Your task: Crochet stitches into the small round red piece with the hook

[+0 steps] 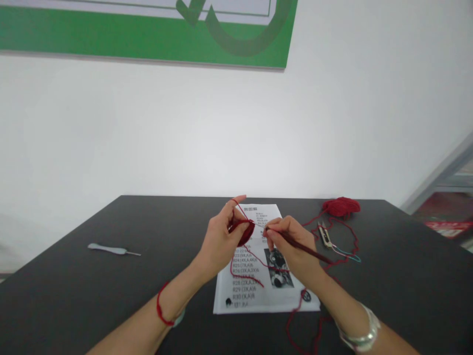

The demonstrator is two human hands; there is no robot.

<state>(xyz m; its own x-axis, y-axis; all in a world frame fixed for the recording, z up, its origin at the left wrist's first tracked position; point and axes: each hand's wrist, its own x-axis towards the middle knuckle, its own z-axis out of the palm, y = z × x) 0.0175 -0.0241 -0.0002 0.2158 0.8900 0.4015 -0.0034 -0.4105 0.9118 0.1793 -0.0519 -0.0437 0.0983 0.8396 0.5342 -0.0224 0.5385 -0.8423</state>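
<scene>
My left hand (226, 231) pinches a small dark red crochet piece (245, 235), its index finger raised with a strand of red yarn looped over it. Held like a pen in my right hand (291, 241) is a crochet hook (306, 250) with a dark reddish-brown handle. The hook's thin metal tip points left and meets the top edge of the piece. Loose red yarn hangs below both hands. Under them lies a printed pattern sheet (240, 301) with rows of text and a dark photo.
A ball of red yarn (342, 206) sits at the back right, its strand trailing forward. Beside it are thread snips (325, 235) with a light blue cord. A second hook with a pale grey handle (108, 248) lies left on the black table (74, 305). A white wall stands behind.
</scene>
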